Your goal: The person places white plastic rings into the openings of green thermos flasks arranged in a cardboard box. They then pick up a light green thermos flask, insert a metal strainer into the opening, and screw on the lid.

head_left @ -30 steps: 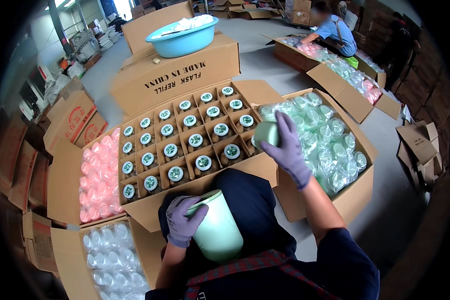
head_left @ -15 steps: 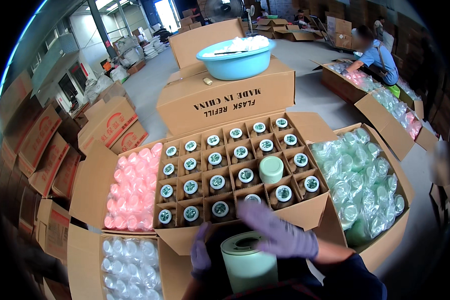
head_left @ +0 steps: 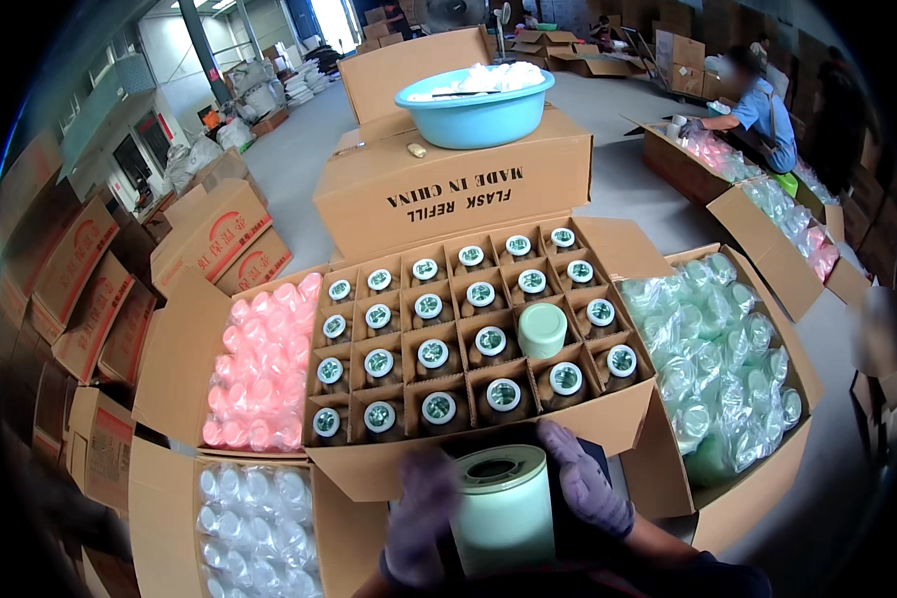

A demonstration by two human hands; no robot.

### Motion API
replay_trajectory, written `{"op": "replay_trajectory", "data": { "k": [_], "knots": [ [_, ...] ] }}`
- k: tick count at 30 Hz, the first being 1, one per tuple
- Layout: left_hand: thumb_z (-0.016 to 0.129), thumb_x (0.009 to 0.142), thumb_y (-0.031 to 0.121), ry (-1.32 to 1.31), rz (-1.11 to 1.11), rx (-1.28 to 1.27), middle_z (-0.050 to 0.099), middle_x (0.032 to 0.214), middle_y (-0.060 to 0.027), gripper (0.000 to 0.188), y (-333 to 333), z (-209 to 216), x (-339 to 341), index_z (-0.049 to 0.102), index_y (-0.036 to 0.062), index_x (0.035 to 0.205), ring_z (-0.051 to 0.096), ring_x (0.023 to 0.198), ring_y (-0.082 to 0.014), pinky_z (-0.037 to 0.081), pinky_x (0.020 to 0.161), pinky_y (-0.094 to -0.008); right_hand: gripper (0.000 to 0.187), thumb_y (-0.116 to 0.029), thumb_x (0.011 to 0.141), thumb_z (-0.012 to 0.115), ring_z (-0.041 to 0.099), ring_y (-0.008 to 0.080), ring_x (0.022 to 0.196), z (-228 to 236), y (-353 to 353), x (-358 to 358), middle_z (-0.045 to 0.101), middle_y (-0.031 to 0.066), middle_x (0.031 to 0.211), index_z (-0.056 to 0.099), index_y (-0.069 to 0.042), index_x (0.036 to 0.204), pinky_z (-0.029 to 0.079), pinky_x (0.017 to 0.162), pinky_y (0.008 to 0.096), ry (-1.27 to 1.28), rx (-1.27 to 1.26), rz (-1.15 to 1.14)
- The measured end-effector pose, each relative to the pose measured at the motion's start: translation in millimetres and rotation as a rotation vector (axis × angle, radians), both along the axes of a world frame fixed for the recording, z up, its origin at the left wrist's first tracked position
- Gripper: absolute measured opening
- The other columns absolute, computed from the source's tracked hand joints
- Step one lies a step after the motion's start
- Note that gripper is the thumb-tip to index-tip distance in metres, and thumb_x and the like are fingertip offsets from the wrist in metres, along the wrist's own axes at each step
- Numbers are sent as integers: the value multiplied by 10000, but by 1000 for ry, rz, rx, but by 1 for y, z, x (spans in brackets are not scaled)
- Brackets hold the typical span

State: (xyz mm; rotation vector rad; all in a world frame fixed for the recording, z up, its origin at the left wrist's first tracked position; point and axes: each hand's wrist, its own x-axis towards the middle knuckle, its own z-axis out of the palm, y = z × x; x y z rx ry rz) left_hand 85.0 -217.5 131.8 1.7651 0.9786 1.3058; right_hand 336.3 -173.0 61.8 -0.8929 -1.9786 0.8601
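Observation:
Close to my body stands a pale green flask casing [head_left: 503, 533], its round opening facing up. My left hand [head_left: 422, 513], gloved in purple and smeared by motion, is at the casing's left side; whether its fingers grip cannot be made out. On the other side my right hand [head_left: 588, 480], also gloved, has fingers stretched out, just off the casing. Ahead is a divided carton [head_left: 369, 465] with several flask refills [head_left: 439, 408] upright in its compartments, their round tops pale-rimmed. Among them sits a pale green cup-shaped lid [head_left: 542, 330].
Pink bagged cups [head_left: 264, 359] and clear bagged cups [head_left: 259, 533] fill cartons at left; green bagged cups [head_left: 713, 369] fill one at right. A blue basin [head_left: 478, 112] with white stuff rests on a closed carton [head_left: 458, 189] behind. A person [head_left: 762, 115] bends over boxes far right.
My right hand has moved from over the casing's opening to its right side. My left hand has come rightward against or near the casing's left side. The green lid stays in place.

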Motion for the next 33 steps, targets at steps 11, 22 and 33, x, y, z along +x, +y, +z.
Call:
{"op": "replay_trajectory", "data": {
  "k": [11, 22, 33],
  "knots": [
    [168, 976, 638, 52, -118, -156, 538, 1348, -289, 892, 2, -9, 11, 585, -98, 1258, 444, 1347, -404, 277, 1146, -480, 762, -545, 1026, 211, 301, 430, 1412, 29, 13, -20, 374, 258, 1487, 356, 74, 1447, 218, 1166, 501, 119, -21, 339],
    [451, 927, 98, -103, 378, -11, 616, 1189, -262, 273, 27, -15, 4, 634, -67, 1045, 591, 1138, -356, 430, 1043, -451, 591, -223, 882, 653, 477, 410, 1269, 64, 122, 14, 512, 252, 1341, 456, 47, 1370, 372, 1076, 451, -18, 369, -264],
    [421, 996, 409, -466, -191, -50, 651, 1090, -274, 558, 60, -89, -1, 670, -89, 1036, 602, 1116, -398, 330, 1098, -545, 901, -490, 704, 808, 336, 447, 1364, 232, 450, -78, 274, 103, 1566, 381, -267, 1465, 379, 1068, 557, -809, 383, -821]
  ]
}}
